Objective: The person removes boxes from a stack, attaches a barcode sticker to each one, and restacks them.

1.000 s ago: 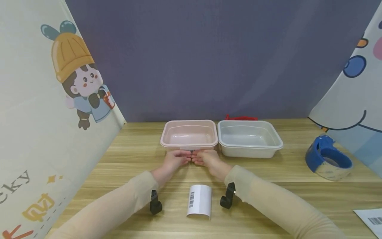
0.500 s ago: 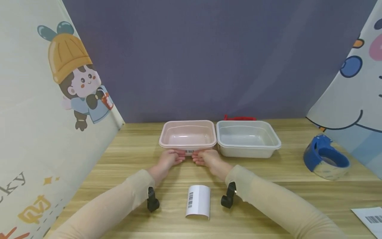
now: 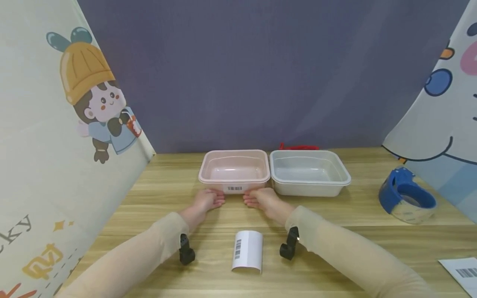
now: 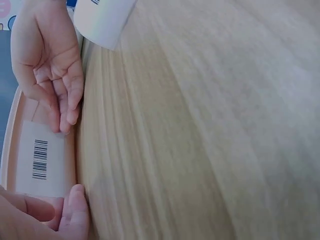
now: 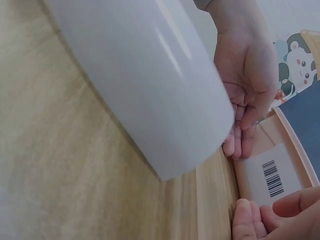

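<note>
A pink plastic box (image 3: 234,181) sits on the wooden table, with a white barcode label (image 3: 234,188) lying flat on its front wall. My left hand (image 3: 204,200) is at the label's left end, fingers relaxed and touching the low front of the box. At the right end my right hand (image 3: 263,198) touches the same wall with loosely bent fingers. Both wrist views show the barcode uncovered between the fingertips. Neither hand holds anything.
A white box (image 3: 311,188) stands right beside the pink one. Nearer lies a curled barcode label (image 3: 248,250). To the right are a blue tape dispenser (image 3: 406,196) and another barcode sheet (image 3: 462,271). Behind the white box shows a red object (image 3: 299,147).
The hands, at first fingertip to fingertip over the label, have moved apart along the box front, the left hand farther. The barcode has come into view between them.
</note>
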### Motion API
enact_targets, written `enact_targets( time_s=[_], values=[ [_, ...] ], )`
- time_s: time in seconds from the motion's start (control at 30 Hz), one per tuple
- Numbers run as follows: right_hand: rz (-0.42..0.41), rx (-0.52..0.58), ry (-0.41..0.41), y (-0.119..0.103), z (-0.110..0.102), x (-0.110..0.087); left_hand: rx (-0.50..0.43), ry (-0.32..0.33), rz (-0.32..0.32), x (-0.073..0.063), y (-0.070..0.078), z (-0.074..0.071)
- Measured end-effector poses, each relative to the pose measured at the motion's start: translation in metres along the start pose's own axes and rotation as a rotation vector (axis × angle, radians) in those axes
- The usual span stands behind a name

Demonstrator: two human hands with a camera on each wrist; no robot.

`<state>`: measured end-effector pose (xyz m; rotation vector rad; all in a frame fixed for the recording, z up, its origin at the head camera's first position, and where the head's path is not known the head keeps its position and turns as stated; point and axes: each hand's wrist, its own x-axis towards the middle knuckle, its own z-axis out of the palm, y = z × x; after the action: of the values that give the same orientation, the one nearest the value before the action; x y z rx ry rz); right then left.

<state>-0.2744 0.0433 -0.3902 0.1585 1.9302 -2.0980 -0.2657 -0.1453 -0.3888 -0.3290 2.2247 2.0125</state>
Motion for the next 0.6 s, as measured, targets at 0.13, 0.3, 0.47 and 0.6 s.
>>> enact_targets(
  time_s=[0.13,0.3,0.47,0.6],
  values=[
    [0.012,-0.024,-0.019,-0.002,-0.003,-0.004,0.050,-0.040,-0.009,-0.007,0.003,-0.004],
    [-0.003,-0.087,-0.056,-0.005,-0.010,-0.015,0.190,-0.282,0.010,-0.018,0.006,-0.005],
    [-0.033,-0.146,-0.088,-0.008,-0.018,-0.028,0.411,-0.536,0.105,-0.034,0.008,-0.007],
    [-0.042,-0.180,-0.129,-0.011,-0.024,-0.038,0.546,-0.671,0.148,-0.045,0.008,-0.006]
  ],
)
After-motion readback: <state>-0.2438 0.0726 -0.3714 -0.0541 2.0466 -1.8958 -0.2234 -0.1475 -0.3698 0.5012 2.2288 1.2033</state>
